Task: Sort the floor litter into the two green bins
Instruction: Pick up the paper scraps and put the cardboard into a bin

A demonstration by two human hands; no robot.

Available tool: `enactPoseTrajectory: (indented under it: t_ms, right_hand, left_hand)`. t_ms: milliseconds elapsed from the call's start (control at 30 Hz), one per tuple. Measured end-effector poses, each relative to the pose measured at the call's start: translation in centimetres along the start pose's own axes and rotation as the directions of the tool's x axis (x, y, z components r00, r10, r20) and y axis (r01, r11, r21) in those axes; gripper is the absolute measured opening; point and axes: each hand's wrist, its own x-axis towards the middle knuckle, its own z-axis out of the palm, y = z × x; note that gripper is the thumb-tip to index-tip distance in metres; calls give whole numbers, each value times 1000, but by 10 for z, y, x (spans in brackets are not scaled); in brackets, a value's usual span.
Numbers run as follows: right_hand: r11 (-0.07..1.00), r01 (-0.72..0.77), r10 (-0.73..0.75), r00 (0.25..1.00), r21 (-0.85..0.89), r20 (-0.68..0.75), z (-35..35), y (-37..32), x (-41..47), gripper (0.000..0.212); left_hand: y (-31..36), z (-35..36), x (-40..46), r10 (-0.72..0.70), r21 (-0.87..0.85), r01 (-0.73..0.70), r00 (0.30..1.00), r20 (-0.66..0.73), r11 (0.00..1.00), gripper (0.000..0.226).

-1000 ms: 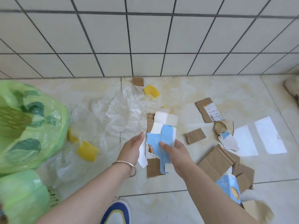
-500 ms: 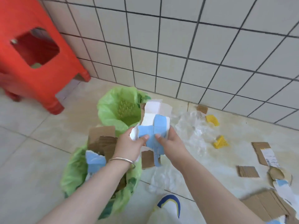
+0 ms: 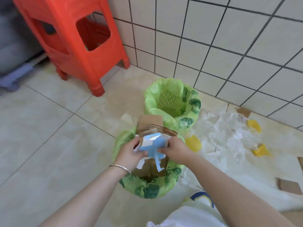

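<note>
Grip: both hands pinch one torn blue and white flattened carton [image 3: 153,145]; I see my left hand [image 3: 129,151] on its left edge and my right hand [image 3: 174,149] on its right edge, fingers curled round the card.
Carton place: it hangs just above the nearer green bag-lined bin [image 3: 147,185], which already holds upright brown cardboard pieces [image 3: 151,124].
Second bin: the farther green bag-lined bin [image 3: 172,102] stands near the white tiled wall [image 3: 213,38]; what is inside I cannot tell.
Floor litter: crumpled clear plastic film [image 3: 229,128] and yellow sponge-like scraps [image 3: 193,143] lie to the right.
Left wrist: a thin silver bangle [image 3: 120,167].
Background: a red plastic stool [image 3: 73,43].
</note>
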Motion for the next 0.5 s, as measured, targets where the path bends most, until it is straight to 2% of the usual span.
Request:
enactPoseTrajectory:
  t_ms: [167,267,300,400,500]
  right_hand:
    - [956,21,13,994,-294,112,33,20,12,40]
    - [905,-5,61,991,-425,118,42,21,20,16]
    - [892,-30,89,990,-451,111,43,21,23,13]
    - [864,-81,165,978,-496,127,47,22,32,25]
    - [822,-68,183,972,-565,150,46,23,35,43]
  left_hand:
    - [-35,16,0,-88,286,60,993,84,956,45]
    - [-44,23,7,-128,362,108,991,32,926,47]
    - [-45,25,10,-152,397,133,988,16,908,43]
    - [-45,30,21,-245,642,158,968,49,750,26]
    - [-47,35,34,-282,794,74,951,125,603,27]
